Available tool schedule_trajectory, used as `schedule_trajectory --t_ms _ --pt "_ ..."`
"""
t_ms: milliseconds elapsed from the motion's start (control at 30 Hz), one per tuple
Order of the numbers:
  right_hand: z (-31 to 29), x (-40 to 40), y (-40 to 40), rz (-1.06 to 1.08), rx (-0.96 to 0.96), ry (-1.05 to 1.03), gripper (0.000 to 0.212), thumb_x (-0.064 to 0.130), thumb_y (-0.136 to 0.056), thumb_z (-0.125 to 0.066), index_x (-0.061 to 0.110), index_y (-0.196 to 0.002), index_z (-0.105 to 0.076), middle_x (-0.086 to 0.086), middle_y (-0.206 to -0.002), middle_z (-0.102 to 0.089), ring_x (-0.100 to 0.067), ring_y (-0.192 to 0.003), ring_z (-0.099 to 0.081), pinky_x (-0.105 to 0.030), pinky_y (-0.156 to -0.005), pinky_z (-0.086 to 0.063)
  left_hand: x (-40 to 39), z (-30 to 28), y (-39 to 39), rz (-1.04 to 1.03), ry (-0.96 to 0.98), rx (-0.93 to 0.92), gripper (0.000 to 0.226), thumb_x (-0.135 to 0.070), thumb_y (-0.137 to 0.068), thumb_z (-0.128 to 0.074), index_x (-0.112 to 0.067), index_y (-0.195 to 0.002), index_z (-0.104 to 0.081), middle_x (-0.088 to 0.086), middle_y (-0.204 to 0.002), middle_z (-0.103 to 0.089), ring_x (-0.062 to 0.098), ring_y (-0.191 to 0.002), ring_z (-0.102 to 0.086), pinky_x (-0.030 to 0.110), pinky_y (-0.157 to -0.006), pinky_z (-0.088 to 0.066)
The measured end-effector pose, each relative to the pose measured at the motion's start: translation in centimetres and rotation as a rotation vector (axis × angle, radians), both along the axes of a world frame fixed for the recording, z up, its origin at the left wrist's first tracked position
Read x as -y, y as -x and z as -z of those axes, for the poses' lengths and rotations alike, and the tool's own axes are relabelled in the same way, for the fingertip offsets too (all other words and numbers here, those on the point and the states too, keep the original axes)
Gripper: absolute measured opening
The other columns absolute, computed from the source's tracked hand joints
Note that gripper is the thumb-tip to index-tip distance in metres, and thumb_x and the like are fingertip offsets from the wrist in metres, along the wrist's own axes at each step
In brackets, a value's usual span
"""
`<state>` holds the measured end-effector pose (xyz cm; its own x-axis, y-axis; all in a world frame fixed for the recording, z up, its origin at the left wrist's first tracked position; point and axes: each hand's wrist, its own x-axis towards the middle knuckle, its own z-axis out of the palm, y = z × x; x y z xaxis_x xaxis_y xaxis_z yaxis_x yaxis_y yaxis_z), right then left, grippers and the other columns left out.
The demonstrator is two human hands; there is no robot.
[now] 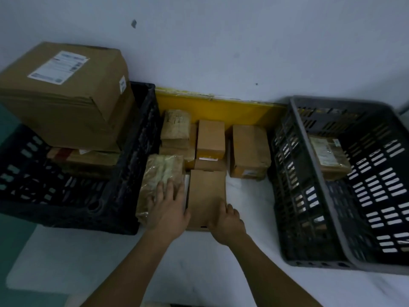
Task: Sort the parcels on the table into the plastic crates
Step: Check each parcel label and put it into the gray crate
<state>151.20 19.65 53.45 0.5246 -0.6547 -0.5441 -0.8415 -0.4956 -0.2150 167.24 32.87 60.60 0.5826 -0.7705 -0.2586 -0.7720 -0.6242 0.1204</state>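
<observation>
Cardboard flat parcel [207,196] lies on the white table [247,196] directly ahead, long axis pointing away from me, my right hand [226,222] gripping its near right corner, my left hand [168,207] spread flat just beside it on a plastic-wrapped parcel [159,173].

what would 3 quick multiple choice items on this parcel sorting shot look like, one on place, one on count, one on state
1. Where does the big labelled box sit?
A. in the black crate
B. in the grey crate
C. on the table

2. How many parcels show in the grey crate?
A. none
B. one
C. four

3. What is the left hand doing?
A. resting flat on the plastic-wrapped parcel
B. gripping a crate
C. hanging idle

Key: 1 A, it tops the stack inside the black crate; 2 B, a single taped parcel lies there; 3 A, its straight fingers lie on the wrap.
</observation>
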Motion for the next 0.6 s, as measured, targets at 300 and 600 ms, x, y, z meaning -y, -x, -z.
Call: schedule_trajectory --t_ms 300,600 --pt "-1.2 -1.1 -1.5 0.293 0.462 -0.009 0.078 0.020 -0.099 -0.064 0.019 -0.165 -0.021 -0.010 -0.140 -0.041 -0.019 -0.082 -0.060 -0.036 -0.078 -0.062 -0.1 -0.4 0.0 0.028 -0.056 -0.010 0.086 -0.062 -0.103 -0.040 -0.028 -0.171 0.001 0.009 -0.179 0.006 0.039 -0.163 0.008 0.064 -0.127 -0.017" --pt "-9.8 -1.9 -1.0 0.383 0.851 0.079 0.062 0.019 -0.101 -0.066 0.037 -0.155 -0.041 0.011 -0.142 -0.062 -0.011 -0.124 -0.065 -0.039 -0.098 -0.062 2.7 -6.5 1.0 -0.142 0.376 -0.287 0.065 -0.060 -0.108 -0.040 -0.028 -0.164 -0.031 -0.002 -0.169 -0.033 0.022 -0.151 -0.039 0.041 -0.115 -0.041"
